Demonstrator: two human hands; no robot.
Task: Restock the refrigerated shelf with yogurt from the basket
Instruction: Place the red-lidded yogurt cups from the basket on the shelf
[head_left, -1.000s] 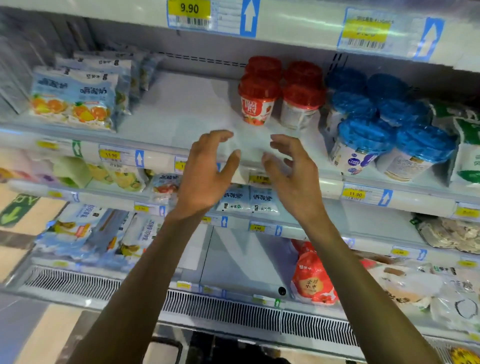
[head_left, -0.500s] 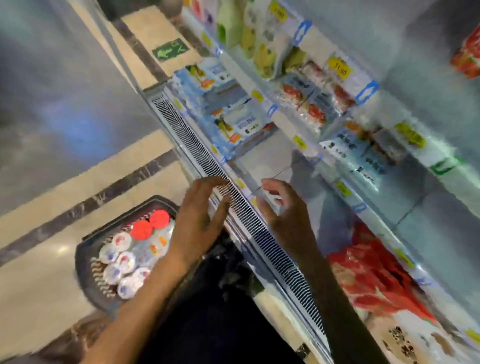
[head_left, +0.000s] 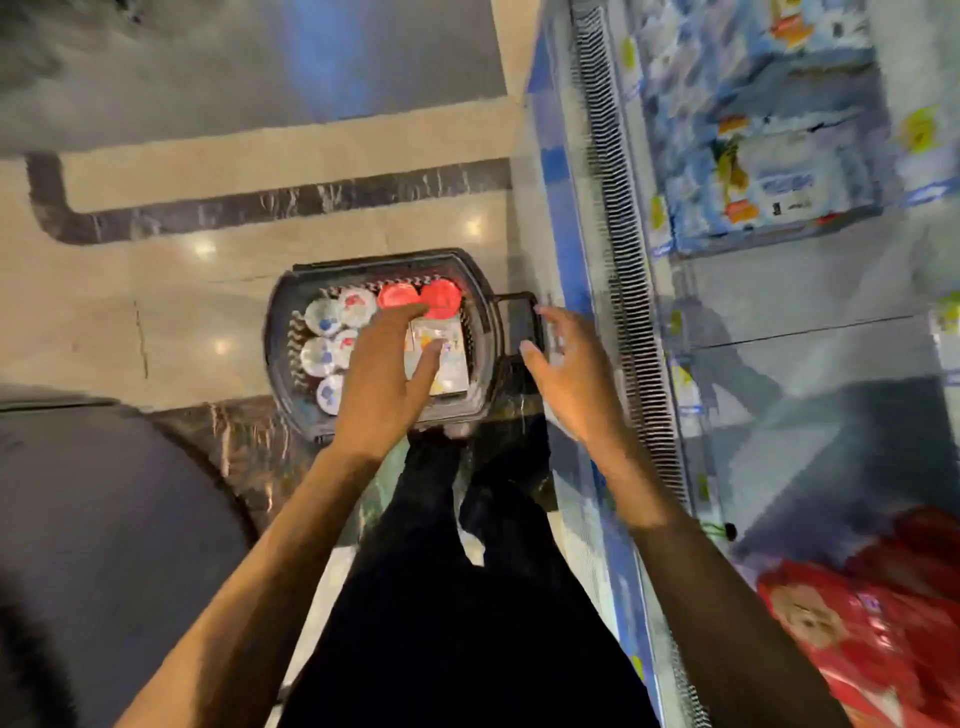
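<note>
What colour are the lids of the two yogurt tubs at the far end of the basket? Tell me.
Red: both lids show plainly in the head view, at the far end of the dark basket.

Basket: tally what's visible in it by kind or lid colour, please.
Contents of the basket, as far as the left hand lets them be seen:
Red-lidded cups: 2
White-lidded cups: 5
Flat carton pack: 1
Total: 8
More may lie hidden under the hand.

Beige tiled floor (head_left: 156, 322) with dark stripe (head_left: 291, 200), red packets (head_left: 878, 618), black trousers (head_left: 467, 597)
</note>
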